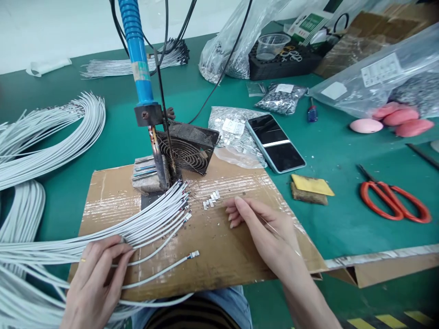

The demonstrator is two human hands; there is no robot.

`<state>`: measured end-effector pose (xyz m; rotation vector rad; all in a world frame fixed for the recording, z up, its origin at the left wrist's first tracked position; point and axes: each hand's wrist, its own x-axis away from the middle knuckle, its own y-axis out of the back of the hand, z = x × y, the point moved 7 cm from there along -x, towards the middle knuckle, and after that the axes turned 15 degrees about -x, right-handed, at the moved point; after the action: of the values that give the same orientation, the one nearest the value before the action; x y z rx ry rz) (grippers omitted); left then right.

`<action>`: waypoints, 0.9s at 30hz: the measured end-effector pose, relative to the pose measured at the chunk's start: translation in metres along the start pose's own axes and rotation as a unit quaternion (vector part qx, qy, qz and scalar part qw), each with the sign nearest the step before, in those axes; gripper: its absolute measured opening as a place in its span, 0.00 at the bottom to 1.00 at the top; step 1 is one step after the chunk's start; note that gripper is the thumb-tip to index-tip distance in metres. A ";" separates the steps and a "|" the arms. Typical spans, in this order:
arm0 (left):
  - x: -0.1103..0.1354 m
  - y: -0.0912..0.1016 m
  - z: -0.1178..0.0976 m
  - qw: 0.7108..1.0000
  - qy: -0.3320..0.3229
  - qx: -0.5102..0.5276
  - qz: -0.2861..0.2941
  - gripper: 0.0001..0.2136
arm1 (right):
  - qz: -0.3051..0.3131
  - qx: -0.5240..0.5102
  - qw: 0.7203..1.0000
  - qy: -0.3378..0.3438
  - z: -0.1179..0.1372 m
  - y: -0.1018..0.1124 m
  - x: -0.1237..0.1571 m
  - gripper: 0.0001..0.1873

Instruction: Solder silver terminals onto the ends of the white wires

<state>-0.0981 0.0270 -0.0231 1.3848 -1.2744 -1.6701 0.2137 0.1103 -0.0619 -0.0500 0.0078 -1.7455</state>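
Observation:
My left hand (99, 272) pinches a white cable at the near edge of a fanned bundle of white cables (147, 224). The bundle's dark stripped ends point right, and some near cables carry small metal terminals (195, 254). My right hand (262, 224) has its fingers curled in, with a thin silvery solder wire (272, 227) running through it. Just left of its fingertips lie several loose flat metal terminals (211, 200) on the cardboard (219, 246). Over the bundle's far ends stands a clamped soldering iron (137, 59) with a blue handle, its tip low by the cables.
Behind the iron leans a sooty fan (188, 146). Beyond the cardboard's right side are a phone (276, 144), a yellow sponge (313, 185) and red-handled scissors (394, 198). Coiled white cables (78, 132) fill the left. Bags of parts (284, 98) lie at the back.

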 end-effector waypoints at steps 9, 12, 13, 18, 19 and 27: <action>-0.011 -0.006 -0.018 0.960 0.120 0.216 0.129 0.07 | 0.034 0.161 0.986 0.024 0.009 -0.013 -0.031 0.06; -0.025 -0.019 -0.062 0.917 0.069 0.321 0.227 0.05 | 0.040 0.186 0.981 0.023 0.011 -0.020 -0.037 0.04; -0.028 -0.024 -0.073 0.900 0.064 0.345 0.257 0.05 | 0.039 0.186 0.981 0.024 0.010 -0.020 -0.037 0.05; -0.037 -0.044 -0.079 0.802 0.228 0.476 0.279 0.09 | 0.003 0.124 0.992 0.019 0.002 -0.010 -0.017 0.09; -0.036 -0.046 -0.075 0.779 0.266 0.501 0.266 0.09 | -0.007 0.100 0.995 0.013 0.001 -0.008 -0.011 0.11; -0.030 -0.047 -0.062 0.671 0.400 0.584 0.220 0.17 | -0.023 -0.087 0.994 -0.062 0.008 -0.028 0.033 0.07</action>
<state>-0.0253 0.0525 -0.0550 1.8623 -1.8804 0.3705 0.1807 0.0833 -0.0521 -0.2876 0.0687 -1.7814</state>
